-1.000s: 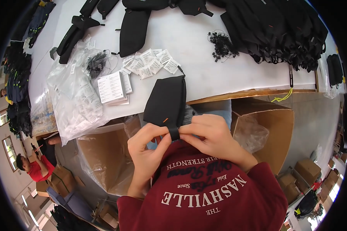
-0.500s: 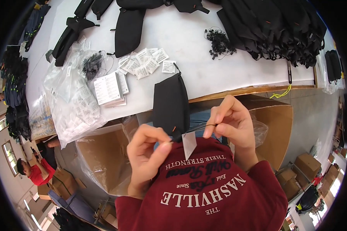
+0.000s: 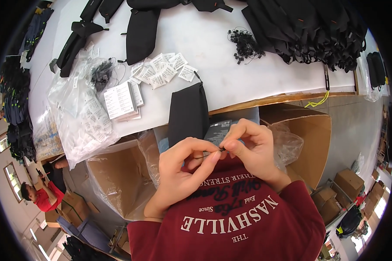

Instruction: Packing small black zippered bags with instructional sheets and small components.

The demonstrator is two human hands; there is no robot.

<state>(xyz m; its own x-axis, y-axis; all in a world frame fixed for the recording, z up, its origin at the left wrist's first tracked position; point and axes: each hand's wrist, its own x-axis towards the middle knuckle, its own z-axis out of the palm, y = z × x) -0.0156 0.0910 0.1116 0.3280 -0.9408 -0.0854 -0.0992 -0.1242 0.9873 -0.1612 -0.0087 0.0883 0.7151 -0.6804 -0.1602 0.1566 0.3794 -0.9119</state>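
Note:
A black fabric pouch [image 3: 188,113] hangs over the table's near edge, its upper end with a small pull loop lying on the white top. Beside its lower end a dark hang tag [image 3: 217,132] with pale print shows behind my fingers. My left hand [image 3: 185,169] is closed in a pinch on a thin black cord. Fingertip to fingertip with it, my right hand [image 3: 252,150] pinches at the same cord, where a small dark piece shows between the fingers. The pouch's lower end and most of the cord are hidden by my hands.
On the white table [image 3: 196,43] are white sachets [image 3: 161,71], stacked white cards [image 3: 119,102], a clear bag [image 3: 85,102], tangled black cords [image 3: 245,45] and heaped black pouches [image 3: 305,30]. Open cardboard boxes [image 3: 307,139] stand below the edge. A person in red [image 3: 48,198] is far left.
My hands have come together, the right moving left and down to the left fingertips. The tag has turned from its pale side to its dark side and sits higher.

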